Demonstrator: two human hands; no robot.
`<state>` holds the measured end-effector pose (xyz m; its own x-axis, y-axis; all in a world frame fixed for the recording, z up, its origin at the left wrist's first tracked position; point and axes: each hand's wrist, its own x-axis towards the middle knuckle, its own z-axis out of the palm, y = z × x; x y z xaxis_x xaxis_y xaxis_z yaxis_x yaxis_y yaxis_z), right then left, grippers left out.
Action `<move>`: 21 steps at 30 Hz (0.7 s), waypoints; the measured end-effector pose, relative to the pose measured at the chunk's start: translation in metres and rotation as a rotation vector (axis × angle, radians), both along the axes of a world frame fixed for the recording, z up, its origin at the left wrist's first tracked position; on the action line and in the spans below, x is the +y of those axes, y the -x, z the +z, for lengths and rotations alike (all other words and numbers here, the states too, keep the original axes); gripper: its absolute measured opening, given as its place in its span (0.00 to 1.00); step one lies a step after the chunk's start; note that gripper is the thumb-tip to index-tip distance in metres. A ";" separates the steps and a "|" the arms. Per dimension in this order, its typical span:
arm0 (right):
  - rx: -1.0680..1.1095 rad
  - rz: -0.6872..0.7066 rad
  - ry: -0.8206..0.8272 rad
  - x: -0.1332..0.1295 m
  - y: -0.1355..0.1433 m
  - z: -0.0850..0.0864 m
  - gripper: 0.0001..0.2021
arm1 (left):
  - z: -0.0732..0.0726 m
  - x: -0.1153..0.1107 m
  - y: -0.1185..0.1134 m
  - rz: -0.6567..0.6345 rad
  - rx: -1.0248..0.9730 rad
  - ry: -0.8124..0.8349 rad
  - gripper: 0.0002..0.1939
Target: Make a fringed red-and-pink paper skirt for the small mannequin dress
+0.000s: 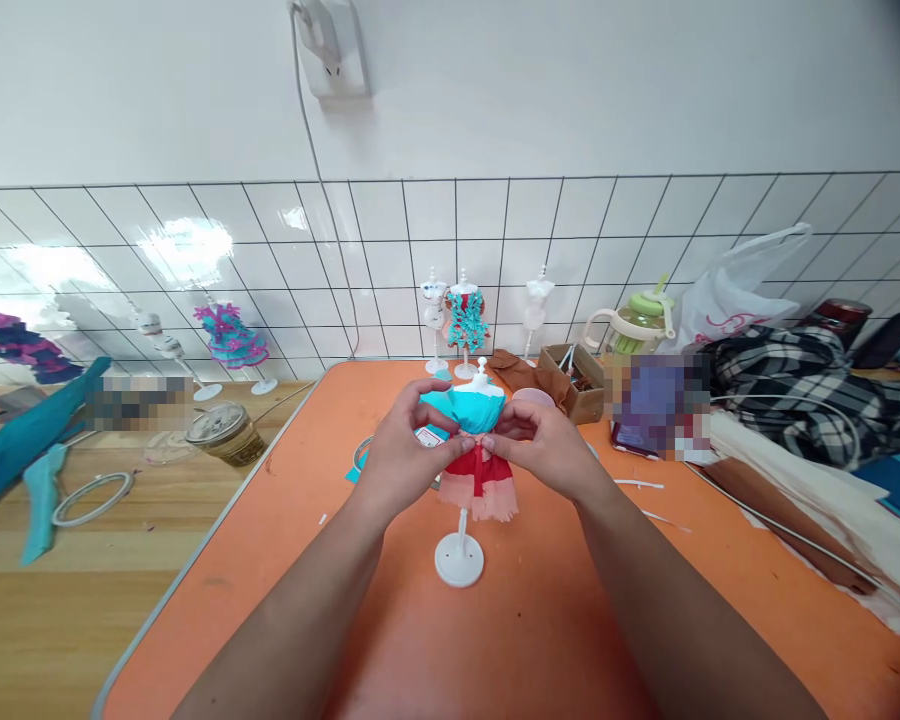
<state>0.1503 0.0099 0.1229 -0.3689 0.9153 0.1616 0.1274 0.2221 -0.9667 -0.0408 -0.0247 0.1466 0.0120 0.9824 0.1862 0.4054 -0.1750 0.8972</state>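
A small white dress form [481, 376] stands on a round white base [459, 560] in front of me. Its top is wrapped in turquoise cloth [477, 407], and below hangs a doll skirt [487, 480] in red over pale pink with a frayed hem. My left hand [409, 440] pinches the skirt's waist from the left, thumb pressed to the front. From the right, my right hand [544, 447] pinches the same waist, its thumb close to the other one. The fingertips behind the form are partly hidden.
Dressed and bare mini forms [466, 318] stand along the tiled wall. Right of them are a cardboard box [586, 388], a green-lidded bottle [641, 320], a phone [649, 405] and piled cloth [787, 390]. A lidded jar [226, 433] and embroidery hoop [94, 500] lie left, beyond the orange table's [270, 600] edge.
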 end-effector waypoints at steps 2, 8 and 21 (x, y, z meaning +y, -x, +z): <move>0.033 0.079 0.016 0.000 -0.001 0.001 0.15 | 0.000 -0.001 0.000 -0.015 -0.008 -0.003 0.31; 0.077 0.182 0.154 0.004 -0.003 -0.003 0.16 | 0.001 -0.003 0.001 -0.058 -0.015 -0.018 0.31; 0.130 0.213 -0.213 0.009 -0.022 -0.004 0.12 | 0.017 -0.023 0.004 -0.050 0.073 -0.241 0.13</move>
<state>0.1722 0.0185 0.1187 -0.5120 0.7606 0.3993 -0.0654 0.4290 -0.9009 -0.0448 -0.0479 0.1631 0.0817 0.9077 0.4117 0.4527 -0.4018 0.7960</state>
